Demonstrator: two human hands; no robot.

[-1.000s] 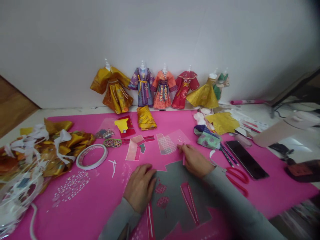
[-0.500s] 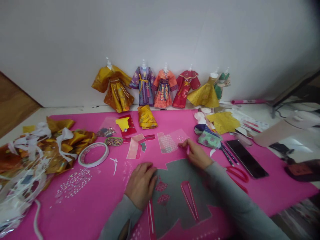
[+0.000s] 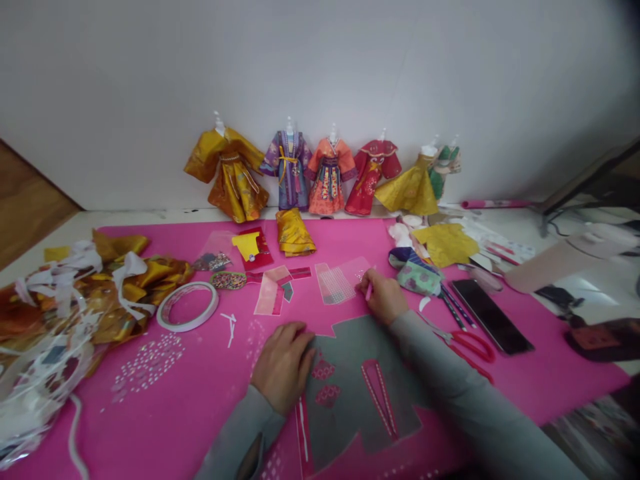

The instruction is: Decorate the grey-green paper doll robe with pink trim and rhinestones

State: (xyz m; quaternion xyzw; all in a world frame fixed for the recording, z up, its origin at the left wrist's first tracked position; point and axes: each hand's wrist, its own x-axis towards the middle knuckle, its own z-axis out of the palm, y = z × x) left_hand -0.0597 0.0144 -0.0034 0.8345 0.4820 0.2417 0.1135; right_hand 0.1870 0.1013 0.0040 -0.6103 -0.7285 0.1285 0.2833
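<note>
My left hand (image 3: pixel 283 365) lies with its fingers stretched over the left edge of a grey-green garment-shaped piece (image 3: pixel 350 400). On that piece are two pink patterned motifs (image 3: pixel 327 395) and a pink V-shaped strip (image 3: pixel 379 399) edged with small beads. My right hand (image 3: pixel 384 297) pinches a slim pink stick-like tool (image 3: pixel 369 291) at the right edge of a clear sheet of rhinestones (image 3: pixel 337 285). The tool's tip is hidden by the fingers. Left of the sheet lie pale pink fabric scraps (image 3: pixel 273 291).
A tape roll (image 3: pixel 214 312) and loose gems (image 3: pixel 150 363) lie left, near golden fabric (image 3: pixel 135 287). Right are scissors (image 3: pixel 473 343), a phone (image 3: pixel 487 317), pencils (image 3: pixel 454 308) and a pale bottle (image 3: pixel 560 257). Small dressed figures (image 3: pixel 331 170) line the wall.
My right hand has shifted slightly left and down, toward the rhinestone sheet, with the pink tool in it. More of the red scissors shows beside the forearm. My left hand stays put.
</note>
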